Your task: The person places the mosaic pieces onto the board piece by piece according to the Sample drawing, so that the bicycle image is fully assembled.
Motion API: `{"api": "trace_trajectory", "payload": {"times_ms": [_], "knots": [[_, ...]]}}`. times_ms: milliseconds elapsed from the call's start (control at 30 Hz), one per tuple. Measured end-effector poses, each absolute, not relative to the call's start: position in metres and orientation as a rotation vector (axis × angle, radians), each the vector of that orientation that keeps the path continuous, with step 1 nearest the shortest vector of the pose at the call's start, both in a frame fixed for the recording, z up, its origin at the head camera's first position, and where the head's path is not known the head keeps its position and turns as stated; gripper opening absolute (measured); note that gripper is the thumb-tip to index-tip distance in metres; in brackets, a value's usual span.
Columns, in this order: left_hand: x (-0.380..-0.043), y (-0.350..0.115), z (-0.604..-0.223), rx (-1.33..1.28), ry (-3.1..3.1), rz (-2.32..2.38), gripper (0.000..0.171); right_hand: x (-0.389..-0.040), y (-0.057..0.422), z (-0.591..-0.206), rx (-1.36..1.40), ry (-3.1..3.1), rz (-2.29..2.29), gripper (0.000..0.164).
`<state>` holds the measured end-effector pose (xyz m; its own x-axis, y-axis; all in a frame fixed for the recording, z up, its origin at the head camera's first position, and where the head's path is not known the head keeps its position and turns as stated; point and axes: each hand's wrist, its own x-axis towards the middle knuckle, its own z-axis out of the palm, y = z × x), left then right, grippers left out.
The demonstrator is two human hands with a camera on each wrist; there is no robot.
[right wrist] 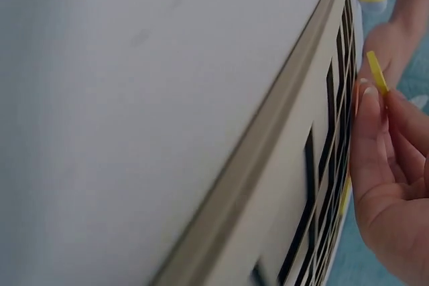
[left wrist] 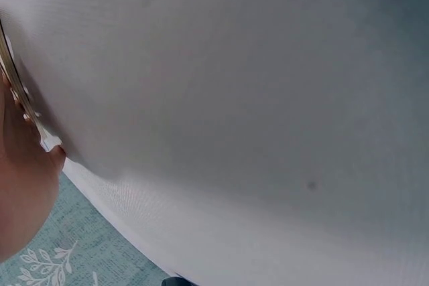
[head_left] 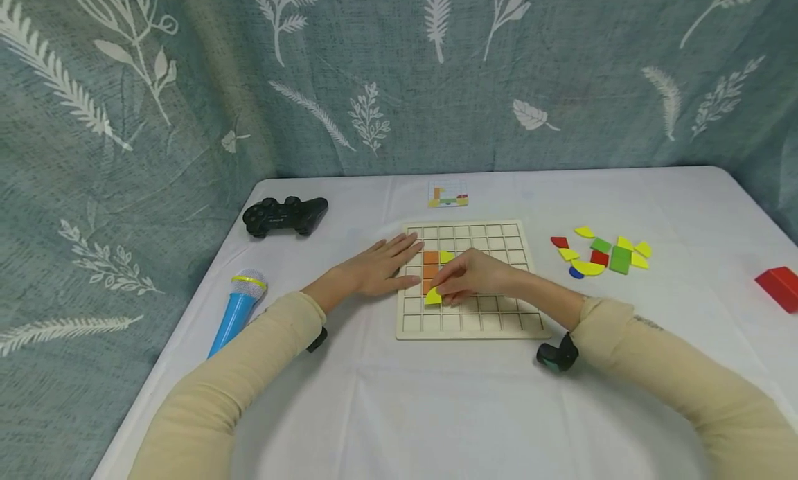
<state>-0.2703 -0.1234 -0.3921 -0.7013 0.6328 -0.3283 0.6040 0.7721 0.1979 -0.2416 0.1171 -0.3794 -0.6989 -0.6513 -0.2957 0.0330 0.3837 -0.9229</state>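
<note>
A square wooden grid board [head_left: 474, 324] lies on the white table. Orange squares [head_left: 431, 272] form a column in its left part, with a yellow piece [head_left: 446, 257] beside the top one. Between thumb and fingers my right hand [head_left: 476, 272] pinches a yellow piece with a curved edge [head_left: 433, 297], low over the board just below the orange column. In the right wrist view that yellow piece [right wrist: 377, 72] stands tilted at the fingertips. My left hand [head_left: 383, 267] rests with fingers straight at the board's left edge; the left wrist view catches only part of it.
Loose yellow, green, red and blue pieces [head_left: 620, 260] lie right of the board. A small pattern card [head_left: 447, 194] sits behind it. A black game controller [head_left: 285, 216] and a blue microphone [head_left: 237, 307] are at left, a red block [head_left: 779, 289] at far right.
</note>
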Motion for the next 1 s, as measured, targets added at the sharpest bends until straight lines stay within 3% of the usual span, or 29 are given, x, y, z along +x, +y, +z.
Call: {"api": "trace_trajectory", "payload": {"times_ms": [600, 1000], "knots": [[-0.271, -0.124, -0.391, 0.972, 2.587, 0.082, 0.075, -0.233, 0.086, -0.378, -0.617, 2.156, -1.260, 0.011], [-0.271, -0.124, -0.392, 0.990, 2.582, 0.065, 0.072, -0.233, 0.085, -0.373, -0.673, 2.172, -1.204, 0.017]]}}
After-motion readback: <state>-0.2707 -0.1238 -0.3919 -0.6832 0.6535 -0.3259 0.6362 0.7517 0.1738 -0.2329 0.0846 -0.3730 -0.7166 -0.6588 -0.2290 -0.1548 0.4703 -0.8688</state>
